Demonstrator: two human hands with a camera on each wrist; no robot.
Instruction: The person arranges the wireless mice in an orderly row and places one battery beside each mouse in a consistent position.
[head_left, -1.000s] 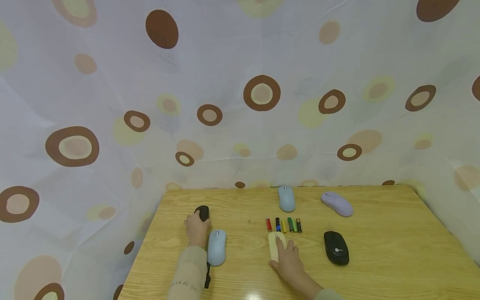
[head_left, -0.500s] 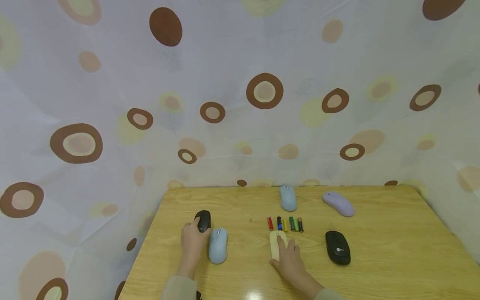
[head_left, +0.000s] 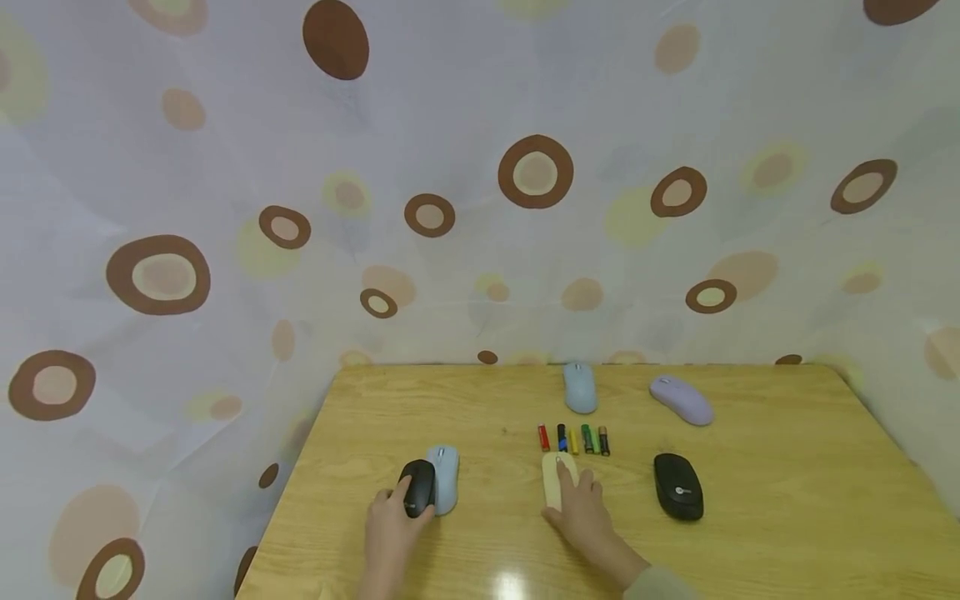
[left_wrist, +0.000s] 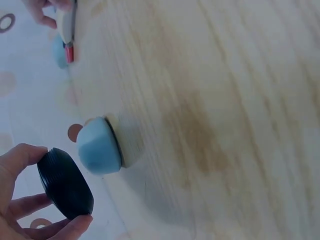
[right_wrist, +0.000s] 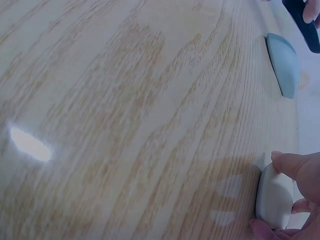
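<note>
My left hand point(head_left: 393, 521) grips a black computer mouse point(head_left: 419, 488) by its sides, thumb against fingers. In the left wrist view that black mouse point(left_wrist: 65, 182) is held up off the table, apart from the light blue mouse point(left_wrist: 100, 146) that stands on the wood. From the head, the black mouse overlaps the left edge of this light blue mouse point(head_left: 446, 481). On a pale yellow mouse point(head_left: 553, 483) lies my right hand point(head_left: 588, 521); the right wrist view has thumb and fingers on both sides of the pale yellow mouse point(right_wrist: 275, 197), which rests on the table.
Several batteries point(head_left: 573, 439) lie in a row just behind the pale yellow mouse. Farther back are another light blue mouse point(head_left: 580, 388) and a lilac mouse point(head_left: 682, 400). A second black mouse point(head_left: 678, 487) sits at the right. A dotted sheet point(head_left: 450, 167) hangs behind the wooden table point(head_left: 787, 467).
My left hand has lifted the black mouse from the table's back left and brought it toward me, beside the light blue mouse. My right hand stays on the pale yellow mouse. The head view tilts slightly.
</note>
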